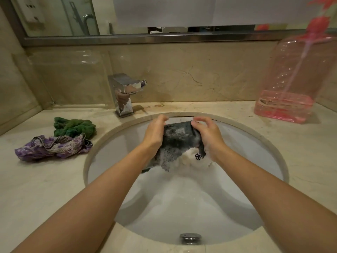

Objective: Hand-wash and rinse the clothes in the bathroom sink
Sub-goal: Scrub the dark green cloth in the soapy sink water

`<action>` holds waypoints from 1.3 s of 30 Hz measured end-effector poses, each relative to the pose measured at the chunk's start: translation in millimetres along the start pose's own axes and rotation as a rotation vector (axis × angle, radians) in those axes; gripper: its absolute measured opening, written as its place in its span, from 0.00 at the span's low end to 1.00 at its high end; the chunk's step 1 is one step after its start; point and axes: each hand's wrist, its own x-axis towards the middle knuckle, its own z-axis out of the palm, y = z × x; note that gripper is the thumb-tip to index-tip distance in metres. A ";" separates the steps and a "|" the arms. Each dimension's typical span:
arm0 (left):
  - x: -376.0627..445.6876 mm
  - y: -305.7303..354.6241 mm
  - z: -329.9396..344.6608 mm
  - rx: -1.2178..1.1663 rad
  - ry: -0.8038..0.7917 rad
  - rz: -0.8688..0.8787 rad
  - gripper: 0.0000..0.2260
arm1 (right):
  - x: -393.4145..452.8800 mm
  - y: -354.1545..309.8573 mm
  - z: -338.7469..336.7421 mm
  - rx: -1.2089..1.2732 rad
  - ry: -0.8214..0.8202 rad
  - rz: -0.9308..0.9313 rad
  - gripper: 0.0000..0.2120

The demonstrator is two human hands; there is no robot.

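Note:
A dark grey garment (177, 141), covered in soap foam, hangs over the far half of the white oval sink (182, 207). My left hand (155, 133) grips its left edge. My right hand (207, 133) pinches its right edge with curled fingers. Both hands are held above the basin, close together. White suds (191, 159) cling under the garment, near a small black flower trim (198, 156). The lower end of the cloth dips toward the water.
A purple patterned garment (52, 147) and a green one (74, 126) lie on the marble counter left of the sink. A chrome faucet (125, 94) stands behind the basin. A pink pump bottle (291, 84) stands at the back right. An overflow drain (190, 238) sits at the near rim.

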 end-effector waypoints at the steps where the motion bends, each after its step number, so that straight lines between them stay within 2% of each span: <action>1: 0.1 -0.7 2.2 0.012 0.004 -0.002 0.17 | -0.9 -1.1 1.0 -0.014 0.067 -0.060 0.05; 3: -3.4 -1.6 7.1 0.013 -0.009 -0.030 0.23 | -2.9 -5.9 2.3 -0.145 0.215 -0.282 0.06; 4: -4.3 -1.9 8.8 0.000 -0.012 -0.029 0.25 | -5.2 -7.8 4.5 -0.230 0.275 -0.410 0.11; 6: -9.2 -5.4 14.9 -0.054 -0.038 0.000 0.22 | -15.5 -8.2 16.0 -0.335 0.330 -0.615 0.18; 8: -20.7 -7.0 24.2 -0.252 -0.057 0.032 0.16 | -32.1 -6.0 36.2 -0.416 0.292 -0.802 0.18; 10: -32.9 -5.0 33.5 -0.483 -0.105 0.008 0.16 | -35.0 -5.3 45.1 -0.525 0.323 -0.915 0.15; 12: -35.0 -1.2 36.0 -0.492 -0.111 -0.042 0.13 | -23.3 -13.8 36.5 -0.604 0.389 -0.809 0.14; 14: -36.1 1.7 31.2 -0.437 -0.087 -0.049 0.10 | -19.6 -14.4 28.0 -0.640 0.384 -0.681 0.15; 17: -37.3 -0.6 31.0 -0.438 -0.080 -0.012 0.16 | -35.2 -1.0 44.4 -0.575 0.298 -0.863 0.13; 18: -39.2 -1.1 30.0 -0.451 -0.076 -0.023 0.16 | -35.5 0.5 47.6 -0.550 0.288 -0.860 0.13; 21: -39.9 4.2 25.8 -0.495 -0.094 -0.092 0.14 | -16.7 -8.3 31.6 -0.572 0.320 -0.573 0.11; 22: -39.3 4.5 28.4 -0.520 -0.103 -0.086 0.13 | -17.3 -7.9 27.7 -0.566 0.314 -0.566 0.11; 25: -49.9 9.9 28.8 -0.232 0.021 0.049 0.15 | -40.5 -1.4 46.1 -0.582 0.229 -0.878 0.12; 26: -53.0 10.6 28.0 -0.296 0.036 0.046 0.16 | -41.4 0.6 48.3 -0.600 0.216 -0.884 0.13; 27: -55.9 7.5 30.0 -0.329 0.005 0.007 0.16 | -34.2 -2.6 44.6 -0.631 0.225 -0.802 0.13; 28: -51.3 2.4 32.6 -0.397 -0.112 -0.093 0.15 | -22.4 -5.0 36.7 -0.656 0.246 -0.675 0.13; 29: -49.0 4.0 31.9 -0.501 -0.114 -0.164 0.15 | -14.7 -6.6 26.2 -0.673 0.265 -0.560 0.12; 30: -44.7 2.0 29.3 -0.515 -0.143 -0.161 0.15 | -13.5 -5.6 21.1 -0.663 0.268 -0.568 0.12; 31: -42.8 4.9 22.9 -0.461 -0.090 -0.142 0.16 | -19.4 -5.5 23.2 -0.620 0.246 -0.693 0.12; 33: -39.8 1.1 23.0 -0.480 -0.092 -0.119 0.18 | -41.6 -2.0 42.1 -0.549 0.094 -0.939 0.13; 34: -38.7 -2.9 24.2 -0.476 -0.067 -0.108 0.18 | -44.1 1.8 47.5 -0.553 0.068 -0.974 0.13; 35: -44.2 -2.1 24.4 -0.485 -0.066 -0.147 0.18 | -39.1 0.8 46.8 -0.591 0.100 -0.946 0.14; 37: -48.3 -1.2 23.4 -0.567 -0.163 -0.248 0.18 | -21.9 -3.1 32.8 -0.666 0.237 -0.711 0.14; 38: -47.9 -0.6 21.5 -0.556 -0.196 -0.238 0.18 | -18.8 -3.8 24.9 -0.671 0.277 -0.660 0.14; 39: -46.8 -2.2 23.6 -0.556 -0.217 -0.215 0.20 | -22.8 -3.8 22.9 -0.649 0.282 -0.730 0.14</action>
